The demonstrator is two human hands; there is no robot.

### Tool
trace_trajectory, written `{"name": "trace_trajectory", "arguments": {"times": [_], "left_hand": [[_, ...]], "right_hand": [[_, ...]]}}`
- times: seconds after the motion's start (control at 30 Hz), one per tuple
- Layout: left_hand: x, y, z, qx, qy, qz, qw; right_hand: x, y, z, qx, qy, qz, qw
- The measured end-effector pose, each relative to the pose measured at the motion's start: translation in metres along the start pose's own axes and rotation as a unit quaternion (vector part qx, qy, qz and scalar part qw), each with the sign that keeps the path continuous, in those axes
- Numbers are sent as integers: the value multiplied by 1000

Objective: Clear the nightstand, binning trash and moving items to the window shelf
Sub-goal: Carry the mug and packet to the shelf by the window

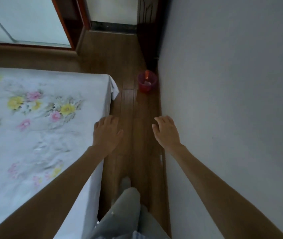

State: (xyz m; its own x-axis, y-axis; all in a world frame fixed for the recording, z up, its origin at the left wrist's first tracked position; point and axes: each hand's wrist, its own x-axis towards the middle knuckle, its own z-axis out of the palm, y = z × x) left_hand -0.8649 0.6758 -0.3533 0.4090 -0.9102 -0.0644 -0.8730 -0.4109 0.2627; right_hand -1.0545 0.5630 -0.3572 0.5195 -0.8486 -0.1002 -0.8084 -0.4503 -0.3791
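Note:
A small red plastic bin (147,82) stands on the wooden floor against the right wall, ahead of me, with some scraps inside. My left hand (107,132) is stretched forward, palm down, over the bed's edge, fingers loosely apart and holding nothing. My right hand (167,131) reaches forward above the floor near the wall, also empty with fingers apart. Both hands are well short of the bin. The nightstand and window shelf are out of view.
A bed with a white floral sheet (39,121) fills the left side. A narrow strip of wooden floor (130,54) runs between bed and grey wall (232,83). A wardrobe with sliding doors (25,19) and a doorway (113,12) lie ahead. My leg in grey trousers (123,213) is below.

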Motion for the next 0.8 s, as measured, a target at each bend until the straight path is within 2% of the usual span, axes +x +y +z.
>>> {"name": "trace_trajectory", "arguments": {"times": [0.23, 0.5, 0.8], "left_hand": [[119, -37, -16, 33, 18, -48, 998], [268, -76, -51, 40, 43, -62, 996], [413, -106, -45, 38, 29, -108, 993]], "right_hand": [[140, -24, -9, -4, -11, -72, 997], [299, -43, -13, -2, -10, -72, 997], [464, -49, -14, -1, -37, -104, 994]]}}
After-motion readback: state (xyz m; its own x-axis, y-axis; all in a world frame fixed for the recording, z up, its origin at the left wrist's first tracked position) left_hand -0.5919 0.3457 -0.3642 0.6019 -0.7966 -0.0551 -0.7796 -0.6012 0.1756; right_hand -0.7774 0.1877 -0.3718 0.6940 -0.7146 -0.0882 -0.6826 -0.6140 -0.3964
